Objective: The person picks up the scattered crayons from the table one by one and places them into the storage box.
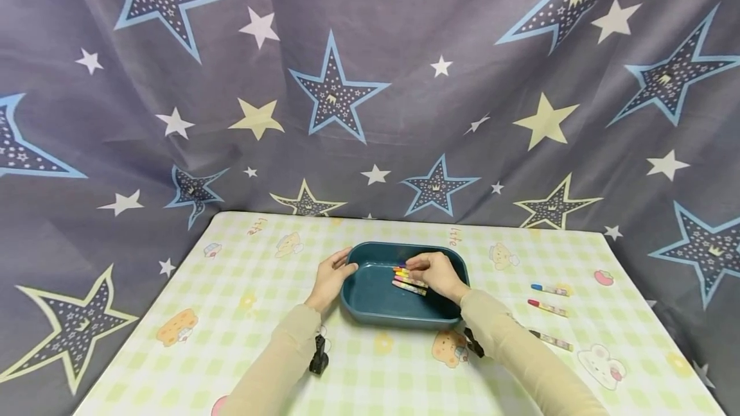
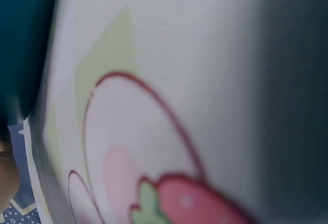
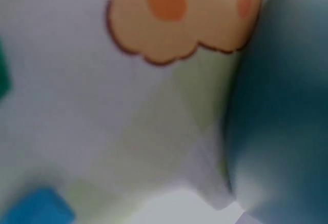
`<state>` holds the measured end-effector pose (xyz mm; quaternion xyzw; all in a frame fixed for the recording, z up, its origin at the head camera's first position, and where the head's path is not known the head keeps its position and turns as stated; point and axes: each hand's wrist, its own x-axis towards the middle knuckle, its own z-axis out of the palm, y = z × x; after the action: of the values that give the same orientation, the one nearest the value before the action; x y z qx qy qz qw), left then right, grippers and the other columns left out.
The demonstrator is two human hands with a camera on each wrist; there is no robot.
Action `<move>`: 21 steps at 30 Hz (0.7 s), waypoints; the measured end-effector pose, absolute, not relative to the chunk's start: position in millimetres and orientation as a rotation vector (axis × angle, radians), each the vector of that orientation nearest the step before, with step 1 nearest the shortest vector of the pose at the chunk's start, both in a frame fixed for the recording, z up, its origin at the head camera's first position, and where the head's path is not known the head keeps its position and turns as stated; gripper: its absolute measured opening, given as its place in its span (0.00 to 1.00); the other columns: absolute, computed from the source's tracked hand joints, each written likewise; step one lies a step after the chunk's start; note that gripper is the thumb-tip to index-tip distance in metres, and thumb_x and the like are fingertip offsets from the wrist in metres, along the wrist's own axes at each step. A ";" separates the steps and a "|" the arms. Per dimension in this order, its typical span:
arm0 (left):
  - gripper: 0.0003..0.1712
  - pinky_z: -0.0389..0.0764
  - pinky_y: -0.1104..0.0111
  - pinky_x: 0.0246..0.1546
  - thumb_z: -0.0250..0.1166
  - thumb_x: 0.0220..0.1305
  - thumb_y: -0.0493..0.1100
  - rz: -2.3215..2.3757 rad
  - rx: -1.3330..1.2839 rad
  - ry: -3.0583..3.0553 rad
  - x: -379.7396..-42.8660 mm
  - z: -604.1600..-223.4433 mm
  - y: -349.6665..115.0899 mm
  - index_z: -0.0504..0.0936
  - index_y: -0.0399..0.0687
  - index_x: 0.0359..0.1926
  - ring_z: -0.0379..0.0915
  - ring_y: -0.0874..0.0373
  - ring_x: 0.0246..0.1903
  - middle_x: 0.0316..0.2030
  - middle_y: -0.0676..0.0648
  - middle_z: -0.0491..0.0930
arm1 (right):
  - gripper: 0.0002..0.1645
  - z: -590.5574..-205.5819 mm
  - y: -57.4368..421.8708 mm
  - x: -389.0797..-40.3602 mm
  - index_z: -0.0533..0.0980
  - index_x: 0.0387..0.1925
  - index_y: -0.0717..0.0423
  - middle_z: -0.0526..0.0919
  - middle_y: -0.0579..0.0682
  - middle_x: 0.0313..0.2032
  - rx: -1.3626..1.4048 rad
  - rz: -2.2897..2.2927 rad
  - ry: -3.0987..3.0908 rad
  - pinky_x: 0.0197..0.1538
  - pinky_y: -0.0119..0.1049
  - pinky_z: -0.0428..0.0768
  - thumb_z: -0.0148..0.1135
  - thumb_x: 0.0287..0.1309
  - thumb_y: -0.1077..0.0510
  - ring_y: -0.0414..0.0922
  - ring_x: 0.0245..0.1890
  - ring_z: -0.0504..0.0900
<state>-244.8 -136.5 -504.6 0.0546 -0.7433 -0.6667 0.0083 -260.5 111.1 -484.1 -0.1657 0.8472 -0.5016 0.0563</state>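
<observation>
A dark teal plastic tray (image 1: 370, 321) with rounded corners lies on the table in the head view. At its left end, my left hand (image 1: 329, 280) grips the rim, thumb on the inner side and fingers outside. Several slim crayons (image 1: 409, 287) with printed wrappers lie side by side in the tray. My right hand (image 1: 437, 275) reaches in over the right rim, its fingers bent and pinching a crayon (image 1: 404, 265) whose dark purple tip shows at the fingertips; the rest is hidden. The tray wall also shows at the edge of the left wrist view and right wrist view.
Right of the tray, a blue crayon (image 1: 550, 289), a red crayon (image 1: 547, 308) and a black crayon (image 1: 552, 340) lie apart on the checked tablecloth (image 1: 277, 352). A grey star-patterned curtain (image 1: 370, 95) hangs behind the table's far edge.
</observation>
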 end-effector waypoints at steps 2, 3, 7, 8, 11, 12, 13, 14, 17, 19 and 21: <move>0.27 0.72 0.57 0.58 0.61 0.58 0.38 -2.071 0.154 -2.330 -246.6 -503.7 -136.6 0.71 0.44 0.61 0.65 0.46 0.60 0.59 0.39 0.70 | 0.14 -478.0 113.8 -257.4 0.80 0.42 0.65 0.84 0.57 0.38 -0.533 -1.517 2.573 0.36 0.31 0.83 0.64 0.52 0.64 0.46 0.36 0.84; 0.27 0.72 0.57 0.58 0.61 0.58 0.38 -2.065 0.151 -2.331 -247.6 -503.2 -137.2 0.70 0.44 0.61 0.65 0.46 0.60 0.59 0.39 0.70 | 0.15 -474.0 115.0 -255.6 0.80 0.42 0.64 0.85 0.56 0.38 -0.544 -1.510 2.578 0.36 0.32 0.83 0.64 0.52 0.62 0.46 0.36 0.83; 0.28 0.71 0.56 0.59 0.60 0.59 0.38 -2.049 0.137 -2.347 -249.4 -501.4 -140.3 0.69 0.43 0.61 0.64 0.45 0.61 0.59 0.38 0.69 | 0.17 -455.7 122.3 -245.0 0.81 0.43 0.60 0.84 0.54 0.40 -0.591 -1.496 2.592 0.39 0.32 0.82 0.63 0.54 0.56 0.45 0.38 0.83; 0.27 0.71 0.57 0.59 0.60 0.59 0.38 -2.053 0.145 -2.345 -249.3 -501.9 -140.4 0.70 0.44 0.61 0.64 0.46 0.61 0.59 0.39 0.70 | 0.17 -451.5 125.9 -241.3 0.81 0.44 0.60 0.84 0.53 0.40 -0.606 -1.501 2.594 0.40 0.30 0.82 0.63 0.54 0.55 0.45 0.39 0.83; 0.27 0.72 0.57 0.59 0.60 0.59 0.38 -2.061 0.145 -2.349 -246.1 -503.7 -139.5 0.70 0.44 0.61 0.64 0.46 0.60 0.59 0.39 0.70 | 0.16 -443.9 141.2 -228.6 0.80 0.43 0.61 0.84 0.55 0.41 -0.614 -1.519 2.595 0.42 0.29 0.82 0.63 0.54 0.56 0.46 0.41 0.83; 0.27 0.71 0.57 0.59 0.60 0.59 0.38 -2.075 0.148 -2.349 -243.8 -502.6 -138.6 0.70 0.43 0.61 0.64 0.45 0.60 0.59 0.39 0.69 | 0.16 -442.7 147.8 -224.0 0.80 0.43 0.61 0.84 0.55 0.41 -0.612 -1.519 2.602 0.42 0.29 0.82 0.63 0.54 0.57 0.46 0.41 0.83; 0.28 0.71 0.56 0.59 0.60 0.59 0.37 -2.094 0.145 -2.345 -241.2 -500.7 -137.6 0.69 0.42 0.61 0.64 0.45 0.60 0.59 0.38 0.69 | 0.16 -441.6 154.6 -219.2 0.80 0.43 0.62 0.84 0.56 0.41 -0.600 -1.523 2.605 0.43 0.29 0.81 0.63 0.54 0.57 0.46 0.41 0.83; 0.28 0.71 0.56 0.59 0.60 0.59 0.37 -2.107 0.141 -2.348 -238.6 -498.1 -136.9 0.68 0.41 0.62 0.63 0.44 0.61 0.60 0.37 0.68 | 0.16 -441.1 161.6 -214.9 0.80 0.43 0.61 0.84 0.56 0.41 -0.584 -1.531 2.602 0.43 0.28 0.81 0.63 0.54 0.57 0.45 0.41 0.83; 0.29 0.69 0.55 0.61 0.59 0.60 0.36 -2.144 0.130 -2.358 -231.3 -487.0 -135.3 0.66 0.38 0.63 0.62 0.43 0.62 0.61 0.35 0.67 | 0.18 -442.1 183.4 -203.9 0.80 0.44 0.62 0.84 0.56 0.42 -0.549 -1.522 2.628 0.43 0.26 0.81 0.63 0.54 0.55 0.40 0.40 0.83; 0.29 0.69 0.55 0.61 0.59 0.60 0.36 -2.146 0.128 -2.362 -229.3 -481.8 -134.5 0.66 0.38 0.63 0.61 0.43 0.62 0.61 0.35 0.66 | 0.18 -442.5 196.7 -197.8 0.80 0.44 0.62 0.84 0.56 0.42 -0.511 -1.524 2.640 0.43 0.26 0.81 0.64 0.53 0.55 0.38 0.39 0.83; 0.29 0.69 0.56 0.60 0.59 0.60 0.37 -2.135 0.115 -2.366 -229.7 -478.5 -134.1 0.66 0.38 0.63 0.62 0.43 0.62 0.61 0.35 0.66 | 0.19 -443.8 209.4 -192.4 0.79 0.44 0.63 0.83 0.56 0.42 -0.482 -1.508 2.665 0.43 0.24 0.80 0.64 0.53 0.55 0.36 0.39 0.83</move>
<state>-229.7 -134.1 -478.5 0.0359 -0.7417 -0.6693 -0.0233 -192.4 209.4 -443.8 -0.1554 0.8596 -0.4864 0.0211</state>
